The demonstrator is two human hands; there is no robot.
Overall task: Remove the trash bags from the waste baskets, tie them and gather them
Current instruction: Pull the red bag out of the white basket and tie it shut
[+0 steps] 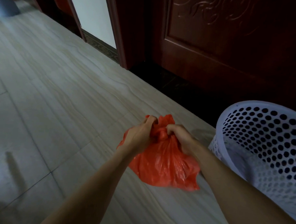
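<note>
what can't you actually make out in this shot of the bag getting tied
All in the head view:
- Red trash bag: contents hidden by its opaque plastic.
- Knot: covered by the left hand and right hand gripping the neck; finished or not is unclear.
- White waste basket: cut off by the right edge.
- Blue object top left: blurred, cropped, unidentifiable.

We see a pale tiled floor point(60, 92) with wood-like grain. On it stands 1 white perforated basket point(263, 141) at right, and a grey-blue object point(6, 6) sits far back left.
</note>
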